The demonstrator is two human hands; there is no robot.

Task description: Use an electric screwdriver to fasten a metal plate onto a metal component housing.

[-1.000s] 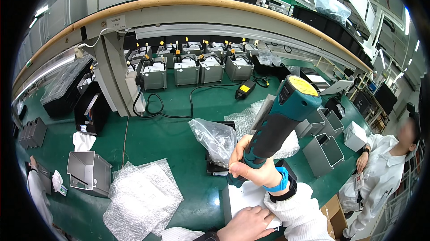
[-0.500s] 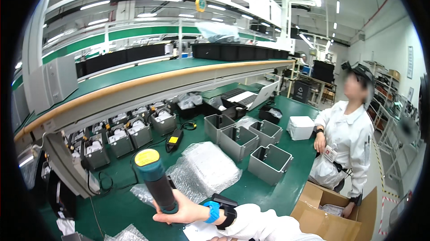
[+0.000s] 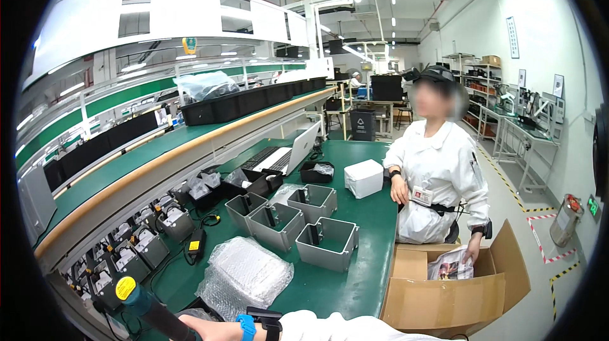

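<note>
My right hand [image 3: 214,329] reaches across the lower edge from the right, with a blue band and a black strapped device on its wrist. It is closed round a teal and black electric screwdriver [image 3: 155,314] with a round yellow label on its end. The tool is tilted, and its lower part lies outside the picture. Just beyond the hand, a bubble-wrapped pack [image 3: 248,272] rests on the green bench [image 3: 371,214]. My left hand does not show.
Several open grey housings [image 3: 327,249] stand mid-bench. Behind them are black trays [image 3: 254,183], a laptop [image 3: 295,154] and a white wrapped block [image 3: 363,178]. Filled grey units [image 3: 150,247] line the left. At right a co-worker [image 3: 438,176] reaches into a cardboard box [image 3: 444,296].
The view has turned right. My right hand and the electric screwdriver now sit lower and farther left in the picture. A printed package now shows by the co-worker's hand in the box.
</note>
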